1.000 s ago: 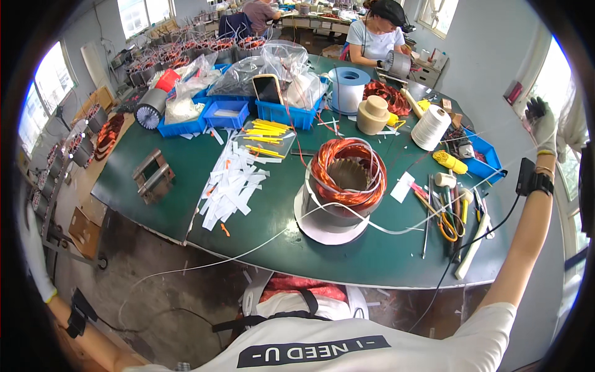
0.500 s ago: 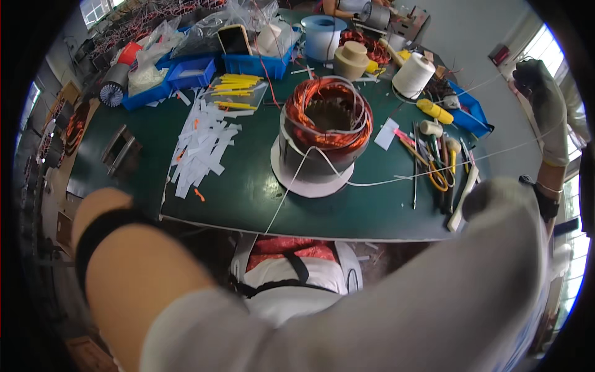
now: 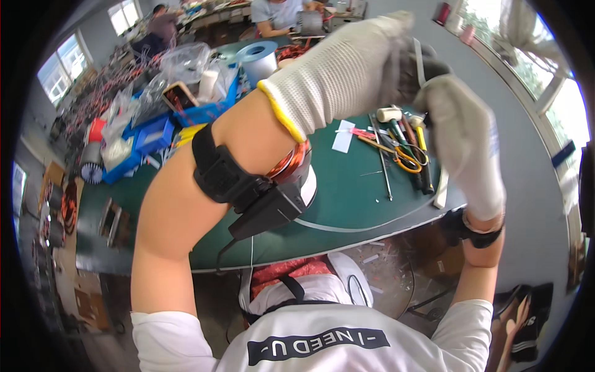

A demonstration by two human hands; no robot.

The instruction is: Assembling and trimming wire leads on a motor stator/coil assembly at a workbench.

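Observation:
My left hand [image 3: 400, 68], in a grey-white knit glove with a yellow cuff and dark palm, reaches across to the upper right. There it meets my right hand [image 3: 462, 118], gloved alike and raised beyond the table's right side. A narrow white tape [image 3: 419, 62] crosses the dark fingertips where the hands come together; both seem closed on it, though the left fingers are blurred. More of the tape curves over the table's front edge. A stator with orange copper windings [image 3: 290, 162] stands on a white round base [image 3: 308, 188], mostly hidden behind my left forearm.
On the green table [image 3: 334, 208], scissors [image 3: 406, 162], a mallet [image 3: 389, 114] and other hand tools lie at right. Blue bins [image 3: 155, 133], a phone [image 3: 180, 97] and a white spool [image 3: 257, 59] stand at back left. A metal block [image 3: 114, 220] sits at left. Two people work farther back.
My left hand has swung up and away to meet my right hand, which has come inward. The tape, earlier stretched from the stator toward the right, now hangs slack. The view has tilted up.

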